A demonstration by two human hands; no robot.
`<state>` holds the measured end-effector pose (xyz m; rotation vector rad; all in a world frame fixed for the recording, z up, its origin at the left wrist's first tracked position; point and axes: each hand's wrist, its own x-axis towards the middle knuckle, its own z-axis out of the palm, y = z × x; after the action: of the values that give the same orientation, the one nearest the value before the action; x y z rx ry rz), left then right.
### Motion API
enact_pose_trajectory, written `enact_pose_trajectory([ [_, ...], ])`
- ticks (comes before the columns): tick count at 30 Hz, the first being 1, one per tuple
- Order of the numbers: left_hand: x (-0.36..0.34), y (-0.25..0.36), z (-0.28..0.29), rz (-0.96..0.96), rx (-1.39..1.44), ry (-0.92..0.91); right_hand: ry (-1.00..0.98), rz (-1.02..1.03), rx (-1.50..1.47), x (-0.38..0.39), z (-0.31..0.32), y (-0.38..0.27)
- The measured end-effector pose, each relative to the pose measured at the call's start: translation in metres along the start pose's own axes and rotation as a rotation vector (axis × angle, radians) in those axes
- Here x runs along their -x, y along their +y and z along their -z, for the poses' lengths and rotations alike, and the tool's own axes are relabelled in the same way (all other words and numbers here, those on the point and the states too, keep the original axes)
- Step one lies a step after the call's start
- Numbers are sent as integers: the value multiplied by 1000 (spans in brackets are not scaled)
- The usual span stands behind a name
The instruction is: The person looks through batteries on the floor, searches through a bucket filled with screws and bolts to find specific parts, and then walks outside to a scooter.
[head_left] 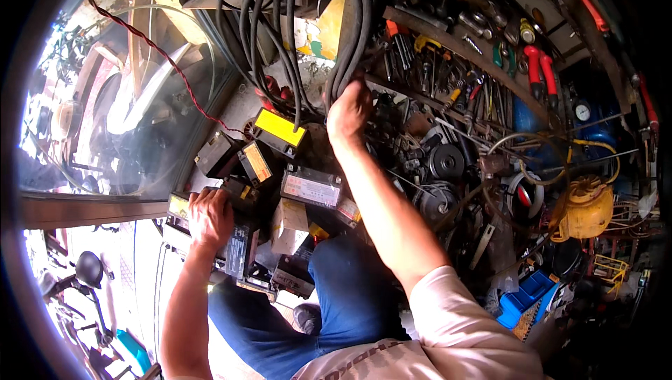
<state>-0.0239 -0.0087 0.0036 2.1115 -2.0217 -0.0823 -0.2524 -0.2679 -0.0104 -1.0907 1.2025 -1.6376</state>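
Observation:
At the upper middle, my right hand [350, 113] is closed round the lower part of a hanging coil of thick black cable [357, 30]. To the lower left, my left hand [210, 217] lies over a group of small batteries with its fingers bent down onto one of them; its fingertips are partly hidden. Around the hands stand a yellow-topped battery [279, 128], a black battery with a pale label [311, 187], a dark one with an orange label [255, 162] and a plain black one [218, 153]. A worn cardboard box [289, 226] is wedged among them.
A glass pane [140, 100] with a wooden frame borders the left, with a red twisted wire [157, 47] across it. Pliers [540, 72], spanners and metal parts crowd the right. A blue tray [525, 299] and a yellow container [586, 208] lie farther right.

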Motion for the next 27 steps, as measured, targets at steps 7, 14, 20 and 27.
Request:
enact_pose_trajectory([
  [7,-3,1,2,-24,-33,-9,-44,49,104,-62,64,-1],
  [14,-8,6,-6,-54,5,-13,-227,345,731,-169,139,-34],
  [20,-5,2,-3,-38,-2,-26,-393,264,1391,-215,148,-52],
  [27,2,-2,5,17,-23,-30,-394,103,1564,-230,143,-69],
])
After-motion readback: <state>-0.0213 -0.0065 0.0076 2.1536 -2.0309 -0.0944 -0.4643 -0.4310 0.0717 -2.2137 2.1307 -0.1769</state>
